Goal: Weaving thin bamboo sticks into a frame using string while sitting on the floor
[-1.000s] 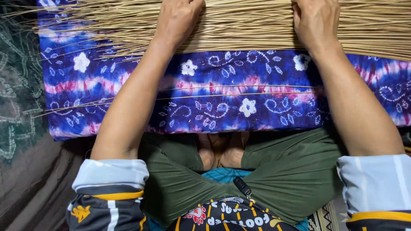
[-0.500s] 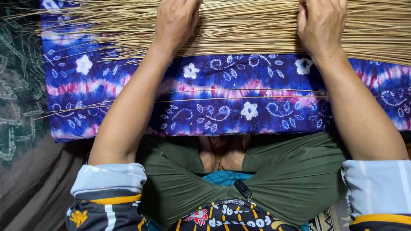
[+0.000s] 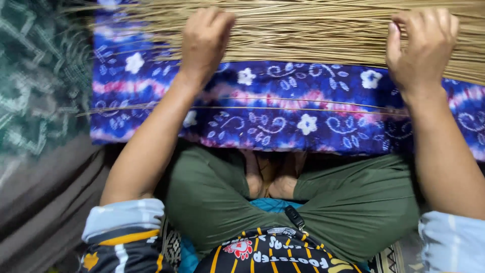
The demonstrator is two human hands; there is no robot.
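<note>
A wide layer of thin straw-coloured sticks (image 3: 313, 35) lies across a blue and purple flowered cloth (image 3: 283, 108) in front of my crossed legs. My left hand (image 3: 204, 40) rests on the near edge of the sticks at the left, fingers curled down into them. My right hand (image 3: 422, 43) presses on the sticks at the right, fingers bent over the strands. One or two single sticks (image 3: 242, 107) lie apart on the cloth, nearer to me, running left to right.
My legs in green trousers (image 3: 348, 202) sit crossed under the cloth's near edge, with bare feet (image 3: 270, 177) between them. A green patterned fabric (image 3: 35, 86) lies at the left, above a grey-brown surface (image 3: 40, 202).
Both hands have slid slightly toward me along the sticks, and the view has shifted a little. The cloth and the stick layer stay in place.
</note>
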